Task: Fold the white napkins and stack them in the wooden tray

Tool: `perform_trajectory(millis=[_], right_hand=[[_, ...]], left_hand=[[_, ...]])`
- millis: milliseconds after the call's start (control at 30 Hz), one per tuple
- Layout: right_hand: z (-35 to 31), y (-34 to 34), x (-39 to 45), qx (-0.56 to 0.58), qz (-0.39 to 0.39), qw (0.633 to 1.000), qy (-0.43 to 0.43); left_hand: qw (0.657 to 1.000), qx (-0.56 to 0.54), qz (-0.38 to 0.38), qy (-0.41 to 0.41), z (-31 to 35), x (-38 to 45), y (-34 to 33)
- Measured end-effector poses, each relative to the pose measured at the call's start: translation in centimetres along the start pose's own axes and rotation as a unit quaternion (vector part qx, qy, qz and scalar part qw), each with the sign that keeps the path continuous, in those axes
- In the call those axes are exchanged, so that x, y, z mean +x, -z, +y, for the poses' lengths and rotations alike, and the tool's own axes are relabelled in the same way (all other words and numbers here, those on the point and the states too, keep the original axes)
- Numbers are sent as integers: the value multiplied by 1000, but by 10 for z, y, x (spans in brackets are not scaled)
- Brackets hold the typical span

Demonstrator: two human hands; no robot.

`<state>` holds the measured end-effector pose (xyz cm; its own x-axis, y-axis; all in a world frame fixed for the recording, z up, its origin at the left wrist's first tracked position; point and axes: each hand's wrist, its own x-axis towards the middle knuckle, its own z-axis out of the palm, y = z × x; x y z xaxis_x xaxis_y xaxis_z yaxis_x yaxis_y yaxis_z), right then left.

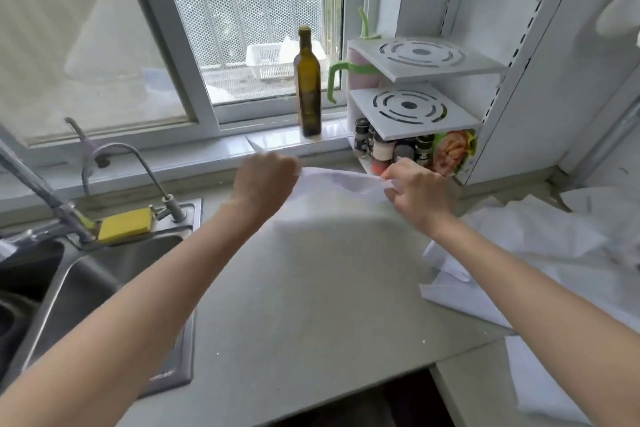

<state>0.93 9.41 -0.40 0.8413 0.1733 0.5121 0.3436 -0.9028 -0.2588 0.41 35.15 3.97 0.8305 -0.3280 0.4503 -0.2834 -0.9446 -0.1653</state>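
A white napkin (332, 198) hangs stretched above the grey counter (311, 305), blurred by motion. My left hand (265, 178) pinches its left top corner and my right hand (419, 191) pinches its right top corner. Both hands are raised near the window sill. A loose pile of white napkins (540, 253) lies on the counter to the right, under my right forearm. No wooden tray is in view.
A steel sink (69, 281) with a tap and a yellow sponge (126, 225) is at the left. A dark glass bottle (307, 87) stands on the sill. A white shelf rack (415, 114) with spice jars stands at the back right.
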Motion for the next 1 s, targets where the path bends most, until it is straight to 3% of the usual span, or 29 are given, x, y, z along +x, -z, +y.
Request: perform_trajectory(millis=[67, 167, 233, 367, 467, 600, 667, 733, 800, 867, 933, 1000], right_hand=[[1, -20, -26, -44, -58, 997, 24], [-3, -50, -65, -131, -242, 961, 34], [-6, -66, -87, -145, -334, 931, 30], [-4, -85, -114, -73, -440, 893, -57], [-8, -84, -119, -54, -529, 845, -61], [-4, -90, -122, -32, -554, 825, -110], [-7, -87, -118, -28, -606, 784, -128], [-10, -87, -115, -4, -678, 715, -170], [-13, -85, -113, 26, -727, 650, -218], [-14, -85, -111, 29, -731, 643, -225], [-12, -90, -107, 32, -696, 687, -208], [-12, -96, -102, 17, -619, 763, -185]], left_hand=[[985, 34, -168, 36, 7, -25, -13], [945, 22, -322, 62, 19, -71, -47], [925, 5, -374, 70, 26, -102, -72], [870, -40, -487, 66, 32, -143, -107], [803, -49, -589, 75, 32, -153, -114], [700, -48, -710, 62, 35, -141, -85], [658, -46, -749, 63, 33, -140, -80], [621, -63, -776, 89, 31, -145, -85], [609, -83, -783, 96, 27, -152, -94], [609, -117, -777, 103, 22, -155, -99], [645, -172, -735, 120, 16, -155, -105], [723, -191, -651, 130, 6, -151, -114]])
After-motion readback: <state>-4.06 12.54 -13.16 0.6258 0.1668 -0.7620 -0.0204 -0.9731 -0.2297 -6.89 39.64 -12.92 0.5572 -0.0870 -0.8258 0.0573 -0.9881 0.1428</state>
